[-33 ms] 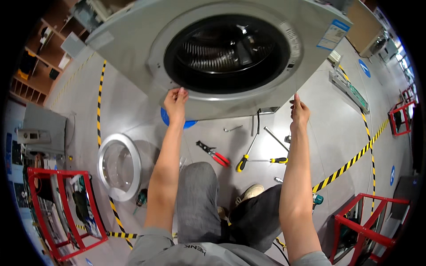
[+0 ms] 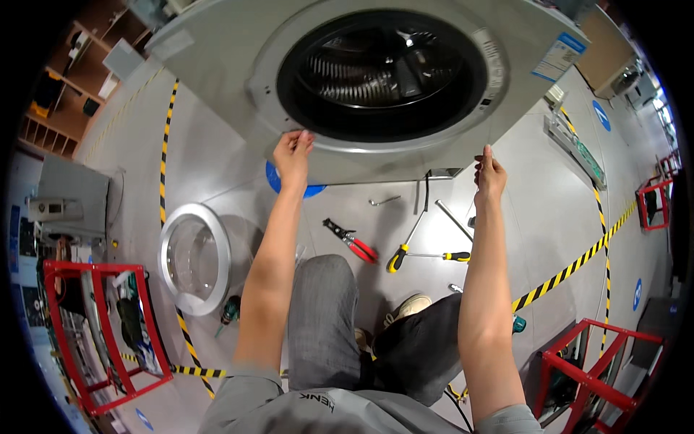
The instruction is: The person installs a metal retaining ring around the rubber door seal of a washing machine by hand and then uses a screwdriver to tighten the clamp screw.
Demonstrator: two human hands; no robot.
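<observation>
A grey front-loading washing machine [image 2: 217,87] stands before me with its round opening uncovered. A black rubber gasket [image 2: 318,119] rings the opening, and the metal drum [image 2: 347,81] shows inside. My left hand [image 2: 292,160] is at the lower left of the opening's rim, thumb and fingers pinched together. Off to the right, my right hand [image 2: 490,175] is closed in front of the machine's lower panel, thumb pointing up. Whatever either hand pinches is too small to make out. The detached round door [image 2: 220,271] with its glass bowl lies on the floor at left.
Between my arms lie red-handled pliers [image 2: 359,249], a small wrench [image 2: 384,200], two yellow-and-black screwdrivers [image 2: 397,258] and a metal bar [image 2: 454,219]. A green power drill [image 2: 230,309] sits beside the door. Red metal frames [image 2: 94,267] stand left and right.
The machine and floor tools have shifted slightly in view. My left hand's fingers have lifted and spread a little at the rim; the right hand stays closed in about the same place.
</observation>
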